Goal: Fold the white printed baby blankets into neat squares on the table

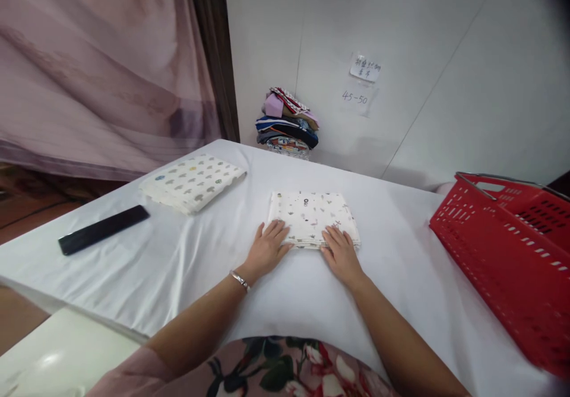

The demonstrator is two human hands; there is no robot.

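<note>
Your left hand (266, 247) and right hand (342, 253) lie on near corners of folded white cloth (312, 216), fingers open, extended. Cloth is on white-covered table (387, 308), between mouse-print cloth (196, 180) and red basket (512, 254).

A wall paper (355, 98) reads "45-50"; the slip (365, 68) above it bears small handwritten Chinese characters.

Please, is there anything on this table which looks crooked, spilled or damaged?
Only the white tablecloth looks untidy, with wrinkles beside the long black object. I see no spill or damage; the middle folded cloth lies flat.
</note>
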